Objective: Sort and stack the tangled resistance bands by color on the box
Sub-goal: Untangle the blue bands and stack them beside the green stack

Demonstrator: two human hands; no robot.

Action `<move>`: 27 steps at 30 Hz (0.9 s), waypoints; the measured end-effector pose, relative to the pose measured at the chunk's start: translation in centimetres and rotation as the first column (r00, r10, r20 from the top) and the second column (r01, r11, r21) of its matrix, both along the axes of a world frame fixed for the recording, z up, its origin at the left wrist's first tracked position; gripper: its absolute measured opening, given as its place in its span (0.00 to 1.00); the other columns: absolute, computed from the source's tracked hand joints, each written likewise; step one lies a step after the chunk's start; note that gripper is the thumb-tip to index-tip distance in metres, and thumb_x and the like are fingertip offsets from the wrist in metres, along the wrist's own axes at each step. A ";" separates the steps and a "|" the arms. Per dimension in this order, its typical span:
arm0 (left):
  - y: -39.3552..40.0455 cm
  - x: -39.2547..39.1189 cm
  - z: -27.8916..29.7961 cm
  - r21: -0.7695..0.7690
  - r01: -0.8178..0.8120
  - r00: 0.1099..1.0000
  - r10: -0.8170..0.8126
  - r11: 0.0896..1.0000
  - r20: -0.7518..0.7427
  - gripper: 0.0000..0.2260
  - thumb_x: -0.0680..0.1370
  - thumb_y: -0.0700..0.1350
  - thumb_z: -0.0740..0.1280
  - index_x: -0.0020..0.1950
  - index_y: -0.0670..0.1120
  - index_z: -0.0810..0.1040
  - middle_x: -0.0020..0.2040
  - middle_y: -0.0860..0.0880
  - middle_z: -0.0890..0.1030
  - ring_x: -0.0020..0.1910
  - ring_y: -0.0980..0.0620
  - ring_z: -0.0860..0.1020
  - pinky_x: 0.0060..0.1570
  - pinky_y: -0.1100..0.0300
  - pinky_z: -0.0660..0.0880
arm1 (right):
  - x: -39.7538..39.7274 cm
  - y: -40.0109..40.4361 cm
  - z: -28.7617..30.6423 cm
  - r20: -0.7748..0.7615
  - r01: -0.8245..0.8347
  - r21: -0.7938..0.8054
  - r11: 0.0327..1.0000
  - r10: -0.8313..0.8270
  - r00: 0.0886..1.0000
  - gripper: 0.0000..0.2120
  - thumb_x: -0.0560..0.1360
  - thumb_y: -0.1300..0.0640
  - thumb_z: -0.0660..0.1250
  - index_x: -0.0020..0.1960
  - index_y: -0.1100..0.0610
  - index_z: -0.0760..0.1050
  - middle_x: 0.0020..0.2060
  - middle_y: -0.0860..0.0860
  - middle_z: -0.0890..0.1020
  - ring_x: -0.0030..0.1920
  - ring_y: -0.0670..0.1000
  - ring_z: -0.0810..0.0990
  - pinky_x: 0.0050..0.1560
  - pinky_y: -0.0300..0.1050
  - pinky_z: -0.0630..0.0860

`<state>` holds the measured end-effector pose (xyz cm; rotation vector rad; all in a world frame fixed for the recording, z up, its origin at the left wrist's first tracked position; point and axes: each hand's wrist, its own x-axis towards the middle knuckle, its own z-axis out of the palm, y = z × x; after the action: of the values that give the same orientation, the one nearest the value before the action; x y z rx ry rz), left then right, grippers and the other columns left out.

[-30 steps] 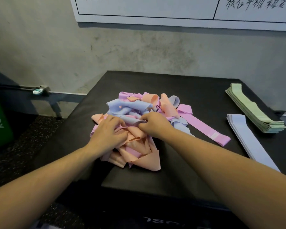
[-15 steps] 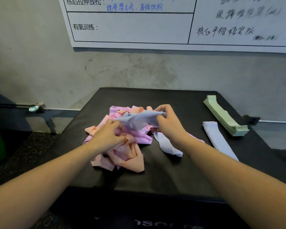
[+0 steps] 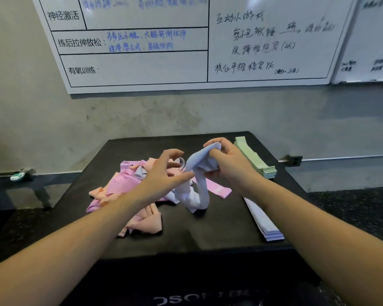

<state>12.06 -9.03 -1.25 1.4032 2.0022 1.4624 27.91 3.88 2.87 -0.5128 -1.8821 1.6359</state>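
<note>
Resistance bands, tangled [image 3: 128, 195]: pink and peach loops with a little lavender are heaped on the left half of the black box [image 3: 219, 228]. One lavender band [image 3: 197, 173] is lifted clear of the heap; its upper end is gripped in the right hand [image 3: 228, 162], fingers curled round the bunched fabric, and its lower end trails down to the box top just right of the heap. The left hand [image 3: 164, 173] is held above the heap with fingers spread and relaxed; its fingertips are seen at the hanging band, and whether they pinch it cannot be told. A pink band [image 3: 217, 189] is laid flat behind the hanging one. A green stack [image 3: 254, 161] is set at the far right edge of the box. A lavender stack [image 3: 263, 219] is laid nearer, partly hidden by the right forearm. A whiteboard [image 3: 186, 51] with handwriting is mounted on the wall behind.
</note>
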 end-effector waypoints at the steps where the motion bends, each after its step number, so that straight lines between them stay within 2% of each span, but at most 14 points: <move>1: 0.4 1.3 0.8 -0.004 0.047 0.999 -0.046 0.999 0.018 0.29 0.68 0.59 0.77 0.66 0.57 0.70 0.64 0.56 0.76 0.61 0.60 0.78 0.54 0.66 0.77 | 1.0 -0.1 0.4 0.006 -0.007 0.014 1.000 0.007 1.000 0.08 0.79 0.63 0.60 0.52 0.53 0.75 0.49 0.55 0.79 0.52 0.56 0.81 0.55 0.62 0.82; 3: 1.0 3.7 2.1 0.004 0.098 0.995 -0.098 0.995 0.014 0.20 0.75 0.52 0.76 0.64 0.55 0.73 0.60 0.53 0.80 0.58 0.57 0.80 0.53 0.64 0.79 | 2.8 -0.2 1.1 0.020 -0.006 0.052 0.999 0.005 1.000 0.06 0.80 0.65 0.60 0.53 0.56 0.72 0.47 0.55 0.78 0.45 0.51 0.79 0.45 0.50 0.83; 5: 1.3 5.8 3.1 0.038 0.106 0.994 -0.105 0.994 -0.035 0.11 0.78 0.48 0.73 0.57 0.56 0.77 0.55 0.53 0.82 0.53 0.60 0.81 0.50 0.67 0.78 | 4.5 -0.5 1.6 0.042 -0.005 0.079 0.997 0.002 0.999 0.05 0.79 0.65 0.62 0.53 0.57 0.73 0.43 0.55 0.78 0.40 0.49 0.78 0.35 0.40 0.78; 7: 1.5 7.4 3.7 0.068 0.109 0.993 -0.107 0.992 -0.040 0.06 0.79 0.47 0.72 0.53 0.56 0.79 0.50 0.54 0.83 0.48 0.62 0.80 0.46 0.68 0.77 | 6.2 -0.4 1.7 0.050 -0.025 0.072 0.997 0.021 0.999 0.04 0.79 0.63 0.65 0.53 0.57 0.75 0.42 0.55 0.79 0.40 0.49 0.80 0.36 0.39 0.77; 9: 1.6 8.6 4.1 0.065 0.101 0.995 -0.100 0.993 -0.017 0.03 0.80 0.46 0.71 0.52 0.54 0.80 0.47 0.53 0.83 0.45 0.63 0.79 0.41 0.67 0.78 | 8.1 -0.4 1.9 0.045 -0.026 0.081 0.996 0.023 0.999 0.05 0.80 0.58 0.68 0.54 0.58 0.76 0.42 0.56 0.80 0.42 0.50 0.81 0.39 0.41 0.79; 11: 1.6 9.5 4.4 0.051 0.102 0.995 -0.100 0.994 -0.028 0.03 0.81 0.46 0.69 0.51 0.54 0.81 0.46 0.52 0.83 0.43 0.62 0.78 0.40 0.66 0.76 | 9.8 -0.5 2.2 0.042 -0.019 0.133 0.991 0.013 0.999 0.07 0.79 0.55 0.71 0.54 0.57 0.76 0.42 0.55 0.81 0.41 0.50 0.81 0.39 0.43 0.79; 13: 1.5 10.5 4.8 0.028 0.113 0.993 -0.112 0.993 -0.039 0.04 0.82 0.48 0.67 0.49 0.55 0.81 0.46 0.49 0.83 0.41 0.62 0.77 0.40 0.66 0.74 | 11.4 -0.7 2.7 0.042 -0.018 0.176 0.984 0.011 0.999 0.08 0.78 0.57 0.71 0.55 0.57 0.76 0.41 0.54 0.82 0.38 0.47 0.80 0.36 0.40 0.76; 16: 1.0 12.3 5.5 0.017 0.129 0.990 -0.129 0.992 0.053 0.05 0.82 0.50 0.66 0.49 0.52 0.81 0.44 0.49 0.82 0.41 0.60 0.76 0.40 0.61 0.73 | 13.3 -1.0 3.1 0.067 -0.009 0.192 0.981 -0.004 0.998 0.12 0.78 0.57 0.72 0.60 0.55 0.76 0.38 0.50 0.83 0.33 0.44 0.79 0.32 0.36 0.72; 18: 0.6 13.3 5.7 0.005 0.143 0.980 -0.142 0.990 0.140 0.08 0.82 0.50 0.66 0.51 0.48 0.82 0.44 0.49 0.82 0.43 0.56 0.78 0.43 0.57 0.74 | 14.3 -1.0 3.1 0.074 0.017 0.200 0.980 -0.032 0.997 0.12 0.78 0.54 0.72 0.60 0.51 0.77 0.38 0.51 0.85 0.35 0.47 0.79 0.37 0.41 0.74; 20: 0.2 14.1 5.8 -0.005 0.170 0.969 -0.166 0.985 0.183 0.10 0.83 0.52 0.66 0.53 0.47 0.82 0.47 0.46 0.84 0.47 0.50 0.80 0.46 0.50 0.78 | 15.2 -1.1 3.0 0.044 0.039 0.188 0.981 -0.048 0.998 0.09 0.78 0.55 0.72 0.58 0.51 0.78 0.44 0.53 0.87 0.43 0.49 0.83 0.45 0.46 0.78; 23: -0.4 15.1 6.0 0.009 0.199 0.950 -0.196 0.980 0.242 0.09 0.83 0.52 0.65 0.54 0.49 0.82 0.53 0.42 0.83 0.53 0.41 0.82 0.56 0.40 0.79 | 16.4 -1.4 2.8 0.000 0.084 0.191 0.978 -0.085 0.996 0.06 0.78 0.55 0.72 0.54 0.54 0.81 0.48 0.53 0.86 0.46 0.45 0.83 0.48 0.38 0.79; 25: -0.7 15.8 6.1 0.015 0.224 0.940 -0.220 0.974 0.260 0.07 0.83 0.51 0.65 0.57 0.52 0.81 0.55 0.43 0.83 0.55 0.42 0.82 0.56 0.42 0.80 | 16.9 -1.6 2.8 -0.008 0.113 0.208 0.972 -0.114 0.994 0.04 0.78 0.55 0.71 0.52 0.53 0.83 0.48 0.53 0.86 0.45 0.43 0.82 0.46 0.33 0.77; 27: -0.9 16.5 6.2 0.010 0.245 0.941 -0.240 0.969 0.239 0.06 0.83 0.50 0.66 0.58 0.53 0.79 0.54 0.45 0.83 0.54 0.44 0.82 0.51 0.49 0.80 | 17.3 -1.8 2.8 -0.016 0.138 0.220 0.966 -0.138 0.990 0.04 0.79 0.56 0.70 0.51 0.52 0.84 0.48 0.52 0.86 0.46 0.42 0.82 0.45 0.32 0.77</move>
<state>28.52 -9.93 4.92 1.3390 1.6296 1.4214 45.24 2.12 5.68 -0.5360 -1.9513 1.3183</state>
